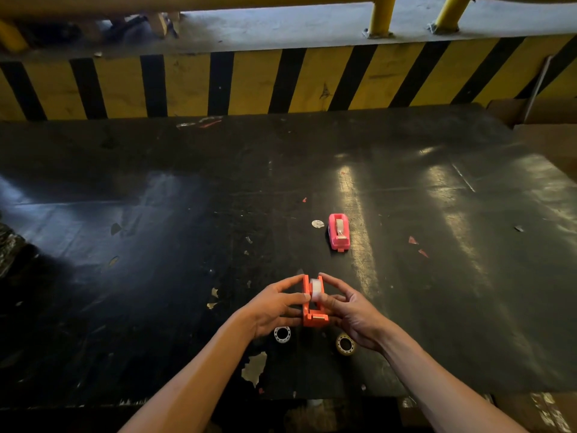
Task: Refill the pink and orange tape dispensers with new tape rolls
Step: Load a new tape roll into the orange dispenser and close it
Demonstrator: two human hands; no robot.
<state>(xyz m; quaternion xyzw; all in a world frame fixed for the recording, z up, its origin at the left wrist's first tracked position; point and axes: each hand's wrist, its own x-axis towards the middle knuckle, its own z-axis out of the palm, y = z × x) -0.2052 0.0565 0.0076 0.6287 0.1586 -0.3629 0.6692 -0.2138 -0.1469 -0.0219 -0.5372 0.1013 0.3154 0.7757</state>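
The orange tape dispenser [313, 317] is held just above the table's near middle, with a clear tape roll [315, 290] seated in its cradle. My left hand [274, 306] grips its left side, thumb against the roll. My right hand [349, 310] holds the right side, fingers curled on the roll. The pink tape dispenser [339, 231] stands on the table farther back, to the right, with a roll inside. A whitish tape roll [282, 334] lies flat under my left hand. A yellowish tape roll [345, 344] lies beneath my right wrist.
The black worn table [156, 245] has chipped paint, paper scraps and a small white disc [317, 224]. A yellow-and-black striped barrier [249, 82] runs along its far edge. Cardboard boxes [543, 120] stand at the far right.
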